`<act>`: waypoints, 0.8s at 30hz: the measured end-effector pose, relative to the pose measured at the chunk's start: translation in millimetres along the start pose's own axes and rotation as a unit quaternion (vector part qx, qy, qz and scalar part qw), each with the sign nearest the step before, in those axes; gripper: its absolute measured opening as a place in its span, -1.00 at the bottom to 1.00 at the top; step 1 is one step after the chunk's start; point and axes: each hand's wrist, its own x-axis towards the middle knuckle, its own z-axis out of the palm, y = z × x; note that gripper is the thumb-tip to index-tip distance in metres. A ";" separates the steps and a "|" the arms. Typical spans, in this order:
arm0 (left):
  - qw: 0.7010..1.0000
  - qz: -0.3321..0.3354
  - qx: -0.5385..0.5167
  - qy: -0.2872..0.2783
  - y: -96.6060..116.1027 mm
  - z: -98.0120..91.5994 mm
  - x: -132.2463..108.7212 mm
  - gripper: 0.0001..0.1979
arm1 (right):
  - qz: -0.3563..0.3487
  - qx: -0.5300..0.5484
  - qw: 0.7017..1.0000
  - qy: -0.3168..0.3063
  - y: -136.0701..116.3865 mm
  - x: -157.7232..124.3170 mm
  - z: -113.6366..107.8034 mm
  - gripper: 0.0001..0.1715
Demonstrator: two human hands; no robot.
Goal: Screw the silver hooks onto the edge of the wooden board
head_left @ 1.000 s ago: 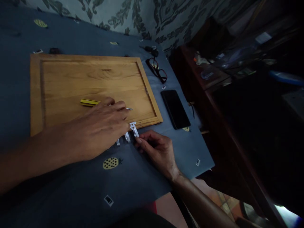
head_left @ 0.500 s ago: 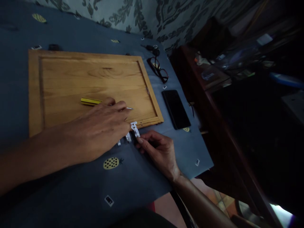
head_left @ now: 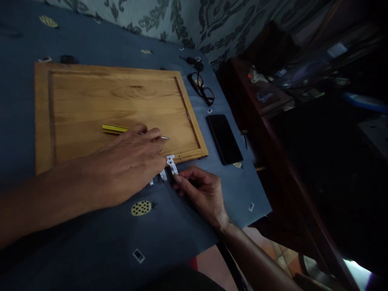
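My left hand (head_left: 130,161) lies over the near edge of a framed wooden panel (head_left: 118,97), its fingers curled and partly hidden. It meets a silver metal bracket (head_left: 171,161) with holes and downward-curving arms, which sits at that edge. Two more silver arms show just left of it, below my left hand. My right hand (head_left: 201,188) pinches the lower end of the rightmost arm between thumb and fingers. A screwdriver with a yellow handle (head_left: 114,129) lies across the panel, its middle hidden by my left hand and its tip showing to the right.
Right of the panel are a black phone (head_left: 224,139), eyeglasses (head_left: 201,89) and keys (head_left: 191,60). A small dark object (head_left: 68,59) lies behind the panel. The blue tablecloth (head_left: 188,238) ends at the right, beside dark wooden furniture (head_left: 291,161) bearing clutter.
Both hands keep their places on the bracket. The whole view has shifted very slightly; nothing else visibly differs.
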 end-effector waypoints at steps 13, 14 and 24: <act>0.999 0.000 0.051 0.018 16.7 -3.4 -4.2 -0.73 | -0.007 0.005 1.000 0.000 3.8 1.4 0.1 -0.66; 0.998 0.010 0.054 0.037 15.0 -0.2 -6.3 -0.71 | -0.010 0.005 1.000 -0.002 4.0 1.9 0.1 -0.66; 0.994 0.004 0.074 0.077 16.2 7.4 -10.3 -0.76 | -0.039 0.010 0.999 0.035 -0.8 -0.7 -3.2 -0.56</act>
